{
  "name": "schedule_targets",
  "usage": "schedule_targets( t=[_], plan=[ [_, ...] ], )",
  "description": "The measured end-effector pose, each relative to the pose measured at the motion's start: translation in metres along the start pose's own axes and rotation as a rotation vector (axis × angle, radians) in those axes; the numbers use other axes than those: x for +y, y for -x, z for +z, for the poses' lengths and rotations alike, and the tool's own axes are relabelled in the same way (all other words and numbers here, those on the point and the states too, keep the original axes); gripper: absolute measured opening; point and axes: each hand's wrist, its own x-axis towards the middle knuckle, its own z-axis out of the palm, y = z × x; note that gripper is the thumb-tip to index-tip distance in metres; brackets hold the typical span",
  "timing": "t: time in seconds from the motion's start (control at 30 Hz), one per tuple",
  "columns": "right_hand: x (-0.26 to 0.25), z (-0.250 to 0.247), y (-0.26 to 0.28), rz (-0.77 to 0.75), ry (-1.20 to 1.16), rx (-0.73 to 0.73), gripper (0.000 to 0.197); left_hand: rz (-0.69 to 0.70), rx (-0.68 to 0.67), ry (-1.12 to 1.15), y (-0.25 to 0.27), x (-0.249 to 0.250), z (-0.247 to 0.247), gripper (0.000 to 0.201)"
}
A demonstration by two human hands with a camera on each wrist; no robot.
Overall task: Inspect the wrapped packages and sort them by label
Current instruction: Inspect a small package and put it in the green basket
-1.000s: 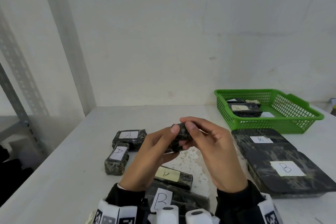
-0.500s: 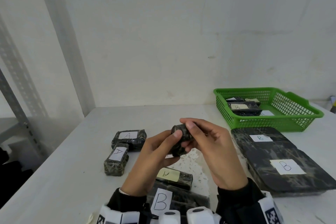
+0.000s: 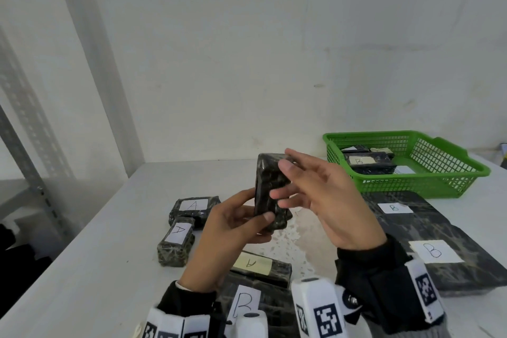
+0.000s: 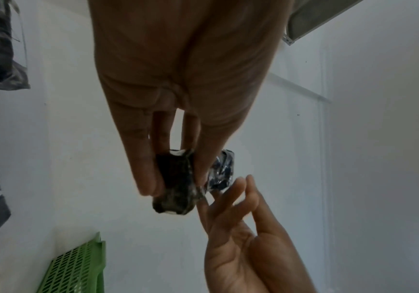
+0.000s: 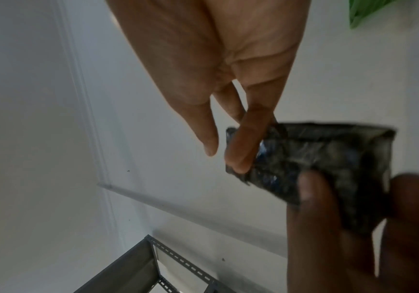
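A small dark wrapped package [image 3: 270, 195] is standing upright in the air above the white table [image 3: 104, 241], in front of the person. No label is showing on the side that is facing the head camera. The left hand [image 3: 233, 225] is gripping its lower part, with the thumb on the near face and the fingers curled around the back. The right hand [image 3: 326, 200] is touching the upper part: its fingers are almost straight and are lying narrow against the upper right edge, and in the right wrist view one fingertip is pressing on a corner of the wrap.

On the table, left of the hands, two small packages marked A [image 3: 192, 207] are lying beside each other and touching. Just under the left hand a long package with a yellow A label [image 3: 263, 266] is lying, and nearer to the person a package with a white B label [image 3: 244, 302] is partly hidden by the sleeves. On the right, two large flat packages marked B [image 3: 428, 244] are lying one partly over the other. Behind them a green basket [image 3: 428, 184] is standing, and inside it there are some dark packages, one of them with a B label [image 3: 367, 162].
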Motion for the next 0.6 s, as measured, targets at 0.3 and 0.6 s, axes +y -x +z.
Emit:
schedule_targets(
  t=[0.3,0.6],
  plan=[
    [0.022,-0.016,0.014,-0.003,0.335,-0.192,0.062,0.028,0.132,0.116,-0.001,0.006,0.003,0.060],
    [0.039,-0.009,0.010,-0.191,0.193,-0.030,0.021,0.058,0.087,0.043,0.003,0.013,0.000,0.064]
  ],
)
